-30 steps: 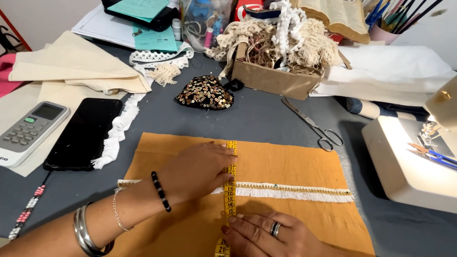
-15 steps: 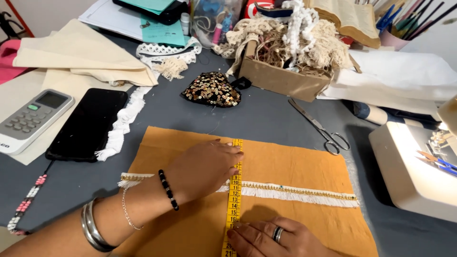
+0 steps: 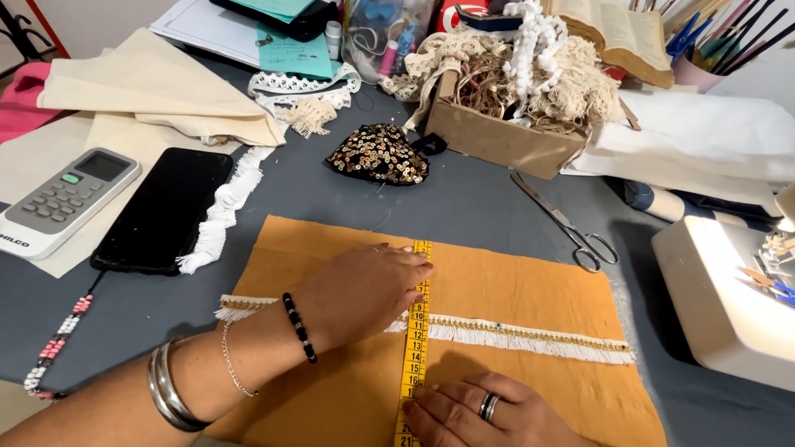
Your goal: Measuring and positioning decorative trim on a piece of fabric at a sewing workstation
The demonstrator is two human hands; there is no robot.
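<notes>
An orange-brown fabric piece point(image 3: 513, 290) lies flat on the grey table. A white fringe trim with gold beading point(image 3: 530, 335) runs across it from left to right. A yellow measuring tape point(image 3: 416, 331) lies straight over the fabric, crossing the trim. My left hand point(image 3: 360, 290) rests flat on the fabric, fingertips pressing the tape's upper part. My right hand point(image 3: 480, 414), wearing a ring, presses the tape's lower end near the front edge.
Scissors point(image 3: 571, 228) lie right of the fabric. A sequinned black piece point(image 3: 377, 156), a cardboard box of lace trims point(image 3: 505, 136), a black phone point(image 3: 166, 207), a remote control point(image 3: 66, 199), cream cloth point(image 3: 157, 91) and a white sewing machine point(image 3: 729, 298) surround it.
The view has shifted slightly closer. Both hands stay on the tape, with the left hand's fingers settled a little further along it.
</notes>
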